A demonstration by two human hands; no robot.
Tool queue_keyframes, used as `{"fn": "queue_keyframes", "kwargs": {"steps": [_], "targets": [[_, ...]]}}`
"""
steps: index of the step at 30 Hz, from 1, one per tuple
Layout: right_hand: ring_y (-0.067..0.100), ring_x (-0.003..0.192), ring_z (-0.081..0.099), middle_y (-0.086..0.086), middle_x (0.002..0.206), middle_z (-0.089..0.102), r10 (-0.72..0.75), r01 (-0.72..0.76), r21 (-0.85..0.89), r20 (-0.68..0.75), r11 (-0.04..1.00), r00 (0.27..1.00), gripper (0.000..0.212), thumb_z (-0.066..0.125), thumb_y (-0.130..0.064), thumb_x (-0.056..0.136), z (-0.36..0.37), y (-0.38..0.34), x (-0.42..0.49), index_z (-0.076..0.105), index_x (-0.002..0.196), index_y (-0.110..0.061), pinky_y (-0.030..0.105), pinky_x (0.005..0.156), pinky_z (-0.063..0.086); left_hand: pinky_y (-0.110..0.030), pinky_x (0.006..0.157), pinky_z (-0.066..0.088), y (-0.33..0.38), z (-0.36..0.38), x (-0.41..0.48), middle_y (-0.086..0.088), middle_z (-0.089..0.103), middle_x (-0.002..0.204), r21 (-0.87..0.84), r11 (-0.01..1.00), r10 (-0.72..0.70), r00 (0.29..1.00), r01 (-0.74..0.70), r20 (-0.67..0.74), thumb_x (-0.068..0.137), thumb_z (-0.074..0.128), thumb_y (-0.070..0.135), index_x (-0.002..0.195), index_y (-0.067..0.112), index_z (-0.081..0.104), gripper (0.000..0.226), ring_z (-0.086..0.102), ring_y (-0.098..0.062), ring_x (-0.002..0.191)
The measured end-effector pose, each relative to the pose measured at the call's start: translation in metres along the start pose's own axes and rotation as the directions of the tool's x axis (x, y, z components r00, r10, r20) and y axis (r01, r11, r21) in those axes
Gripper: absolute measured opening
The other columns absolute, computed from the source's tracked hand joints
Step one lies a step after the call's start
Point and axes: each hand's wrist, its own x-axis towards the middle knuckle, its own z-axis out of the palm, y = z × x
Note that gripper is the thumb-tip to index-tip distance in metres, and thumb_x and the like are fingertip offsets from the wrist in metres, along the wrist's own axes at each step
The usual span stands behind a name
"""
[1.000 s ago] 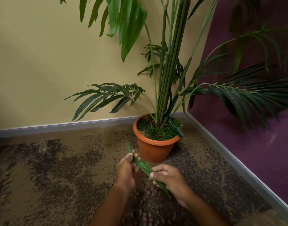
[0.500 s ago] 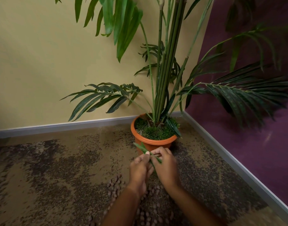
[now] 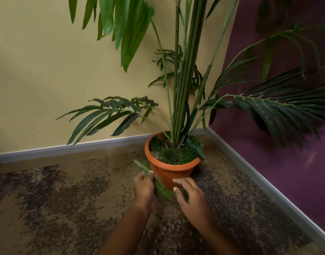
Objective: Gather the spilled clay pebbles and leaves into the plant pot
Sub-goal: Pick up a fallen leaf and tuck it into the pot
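An orange plant pot (image 3: 169, 172) with green moss and a tall palm stands in the room's corner. My left hand (image 3: 144, 188) is closed around green leaves (image 3: 160, 186), just in front of the pot's left side; one leaf tip pokes up past my fingers. My right hand (image 3: 192, 197) is beside it, fingers spread, holding nothing. Brown clay pebbles (image 3: 167, 229) lie on the carpet between my forearms.
The mottled brown carpet (image 3: 66, 199) runs to a grey skirting board (image 3: 66, 148) under a yellow wall and a purple wall (image 3: 286, 162) on the right. Palm fronds (image 3: 106, 115) hang low over the floor left and right of the pot.
My right hand has let go of the leaves and drawn away to the right with fingers open. The left hand keeps the leaves. Both hands moved closer to the pot than a second ago.
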Motion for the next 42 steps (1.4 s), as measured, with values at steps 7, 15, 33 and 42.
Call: {"fn": "queue_keyframes", "kwargs": {"steps": [7,15,33,42], "targets": [[0.019,0.118,0.052,0.008,0.134,0.051,0.371,-0.359,-0.162,0.047,0.919,0.928,0.033,0.043,-0.021,0.098,0.002,0.075,0.002,0.053,0.128,-0.012,0.025,0.095,0.041,-0.048,0.097,0.047,0.037,0.018,0.065,-0.024,0.060,0.110,0.291,0.931,0.223,0.974,-0.221,0.025,0.100,0.036,0.013,0.122,-0.005,0.052,0.033,0.058,-0.034,0.104],[0.011,0.139,0.032,-0.001,0.152,0.034,0.518,-0.463,-0.370,0.061,0.805,0.853,0.042,0.041,-0.032,0.098,0.005,0.121,-0.014,0.046,0.137,-0.018,0.022,0.113,0.026,-0.047,0.097,0.045,0.051,0.049,0.126,-0.027,0.058,0.118,0.613,0.708,0.343,0.929,-0.351,0.137,0.100,0.032,0.013,0.117,-0.004,0.054,0.032,0.054,-0.038,0.111],[0.008,0.146,0.009,-0.012,0.157,0.015,0.537,-0.449,-0.393,0.150,0.803,0.830,0.066,0.039,-0.061,0.087,0.005,0.124,-0.024,0.022,0.145,-0.034,0.029,0.119,0.014,-0.040,0.081,0.051,0.039,0.061,0.180,-0.028,0.071,0.084,0.525,0.371,0.548,0.637,-0.766,0.542,0.080,0.057,-0.012,0.078,-0.008,0.074,0.018,0.066,-0.038,0.084],[0.010,0.146,0.005,-0.010,0.157,0.012,0.561,-0.482,-0.338,0.197,0.808,0.804,0.061,0.041,-0.054,0.092,0.005,0.127,-0.022,0.021,0.146,-0.033,0.032,0.120,0.009,-0.039,0.110,0.033,0.010,0.039,0.141,-0.010,0.042,0.146,0.499,0.581,0.597,0.753,-0.643,0.277,0.100,0.037,0.023,0.141,0.012,0.040,0.042,0.040,-0.023,0.132]]}}
